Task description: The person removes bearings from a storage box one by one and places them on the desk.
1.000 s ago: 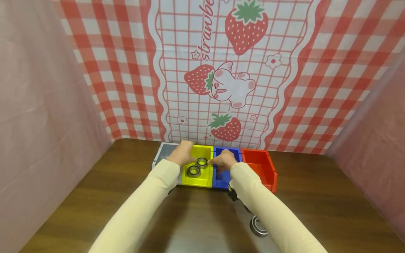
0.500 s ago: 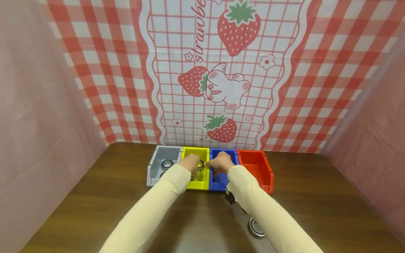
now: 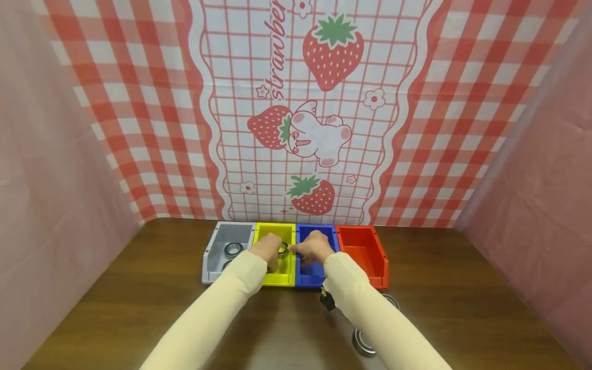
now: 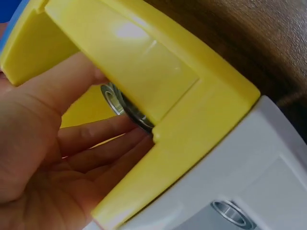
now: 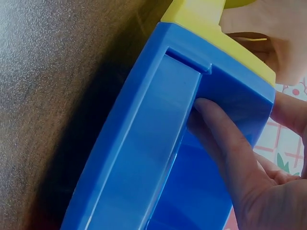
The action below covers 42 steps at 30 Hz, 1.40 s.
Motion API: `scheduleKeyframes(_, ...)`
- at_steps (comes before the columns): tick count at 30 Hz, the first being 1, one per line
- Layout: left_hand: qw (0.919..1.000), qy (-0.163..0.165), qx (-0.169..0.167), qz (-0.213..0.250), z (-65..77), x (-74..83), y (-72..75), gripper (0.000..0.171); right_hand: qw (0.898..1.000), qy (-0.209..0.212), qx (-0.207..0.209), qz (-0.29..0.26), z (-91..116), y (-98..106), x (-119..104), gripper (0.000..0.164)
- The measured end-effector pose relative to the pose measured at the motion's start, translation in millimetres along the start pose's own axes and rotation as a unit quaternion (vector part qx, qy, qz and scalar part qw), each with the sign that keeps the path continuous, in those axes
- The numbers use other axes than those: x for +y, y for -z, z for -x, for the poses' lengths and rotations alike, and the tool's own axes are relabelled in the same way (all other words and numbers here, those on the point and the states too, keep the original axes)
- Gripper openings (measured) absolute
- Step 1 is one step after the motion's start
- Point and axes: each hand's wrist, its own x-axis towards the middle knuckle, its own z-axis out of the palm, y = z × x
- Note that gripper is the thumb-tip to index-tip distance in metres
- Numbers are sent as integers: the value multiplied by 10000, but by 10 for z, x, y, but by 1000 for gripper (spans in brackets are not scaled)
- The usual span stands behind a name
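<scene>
My left hand (image 3: 268,249) reaches down into the yellow bin (image 3: 287,280). In the left wrist view its thumb and fingers lie on either side of a bearing (image 4: 136,114), partly hidden by the bin's front wall. A second bearing (image 4: 111,98) lies behind that one. My right hand (image 3: 315,246) is at the blue bin (image 3: 310,280), its fingers fairly straight. One finger extends over the divider toward the yellow bin, while other digits dip inside the blue bin (image 5: 139,120). I see nothing held in this hand.
A grey bin (image 3: 207,257) at the left holds bearings (image 3: 233,250). At the right end of the row stands a red bin (image 3: 380,257). On the wooden table, one bearing (image 3: 363,343) and another ring (image 3: 391,300) are partly hidden by my right sleeve. A checked strawberry cloth (image 3: 314,154) hangs behind.
My left hand has moved from above the grey and yellow bins down into the yellow bin, onto the nearer bearing. The right hand keeps its place at the blue bin. The view shifts slightly.
</scene>
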Motion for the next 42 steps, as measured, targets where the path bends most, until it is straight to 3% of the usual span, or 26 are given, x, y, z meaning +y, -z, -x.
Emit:
scheduleKeyframes(6, 9970, -624, 442, 101, 66, -18, 18, 25, 9999, 125, 44, 47, -16, 11, 14, 39)
scheduleKeyframes(13, 9879, -1249, 909, 145, 294, -77, 103, 26, 9998, 136, 62, 134, -13, -13, 32, 40)
scheduleKeyframes(19, 9869, -1348, 819, 348, 508, -165, 198, 28, 9999, 56, -5, 110, -22, -14, 26, 41)
scheduleKeyframes(24, 9810, -1699, 882, 312, 687, -232, 194, 32, 10000, 23, -71, 19, -31, 3, -8, 46)
scheduleKeyframes(31, 9753, -2002, 904, 233, 883, -310, 41, 38, 9999, -32, -125, 97, -54, 24, -15, 47)
scheduleKeyframes(42, 9759, -2074, 508, 443, 991, -393, -201, 36, 9998, -53, -172, 81, -54, 8, -10, 52)
